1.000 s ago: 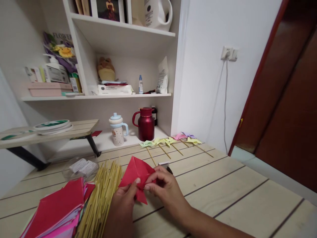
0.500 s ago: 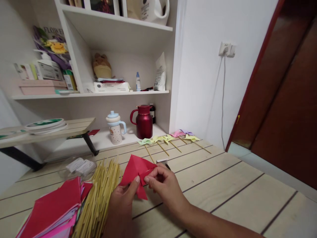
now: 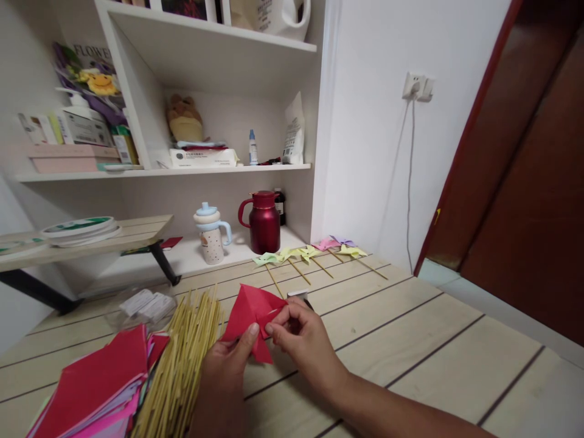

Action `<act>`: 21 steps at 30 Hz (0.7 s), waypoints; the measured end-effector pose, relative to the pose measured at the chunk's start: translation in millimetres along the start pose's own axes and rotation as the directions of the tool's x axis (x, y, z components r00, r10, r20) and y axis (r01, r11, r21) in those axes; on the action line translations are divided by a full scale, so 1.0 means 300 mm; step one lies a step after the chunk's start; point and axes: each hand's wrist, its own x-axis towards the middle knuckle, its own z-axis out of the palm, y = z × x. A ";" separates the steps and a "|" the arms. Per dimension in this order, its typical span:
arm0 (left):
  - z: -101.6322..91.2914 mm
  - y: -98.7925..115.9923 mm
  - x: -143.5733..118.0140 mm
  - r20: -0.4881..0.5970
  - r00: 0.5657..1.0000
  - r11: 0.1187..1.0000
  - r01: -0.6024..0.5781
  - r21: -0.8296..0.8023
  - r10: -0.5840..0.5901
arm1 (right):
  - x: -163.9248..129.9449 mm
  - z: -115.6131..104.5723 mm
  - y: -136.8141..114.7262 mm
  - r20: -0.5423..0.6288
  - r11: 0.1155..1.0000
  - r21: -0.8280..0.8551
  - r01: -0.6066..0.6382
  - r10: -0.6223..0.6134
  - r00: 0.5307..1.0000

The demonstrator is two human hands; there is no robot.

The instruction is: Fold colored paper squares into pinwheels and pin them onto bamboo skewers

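Observation:
A partly folded sheet of red paper (image 3: pixel 249 310) is held between my two hands above the table. My left hand (image 3: pixel 230 365) is closed, thumb on top, pinching its lower left part. With thumb and fingertips, my right hand (image 3: pixel 303 340) pinches a folded flap on the right side. To the left lie a bundle of thin yellow sticks (image 3: pixel 180 359) and a stack of coloured paper sheets (image 3: pixel 98 380), red on top. Just behind my right hand, a small dark and silvery object (image 3: pixel 298 296) is partly hidden.
Several paper pinwheels on sticks (image 3: pixel 310 252) lie along the table's back edge. Behind them stand a red thermos jug (image 3: pixel 264 225) and a blue-lidded cup (image 3: pixel 211 237). A clear plastic packet (image 3: pixel 146 307) sits behind the sticks. A small raised table (image 3: pixel 141 228) holds white rolls of tape (image 3: pixel 82 231).
Both hands keep their pinch on the red paper, with hardly any shift. The whole view has moved slightly, so the background sits a little higher and further left.

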 end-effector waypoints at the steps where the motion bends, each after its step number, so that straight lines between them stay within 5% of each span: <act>1: 0.000 -0.001 0.001 -0.008 1.000 1.000 0.008 -0.022 -0.009 | 0.000 -0.002 -0.002 0.009 1.000 0.000 0.004 -0.004 1.000; 21: 0.000 0.016 -0.019 -0.035 0.998 0.999 0.048 -0.003 -0.049 | 0.001 -0.003 -0.018 -0.026 0.991 -0.118 0.068 -0.071 0.997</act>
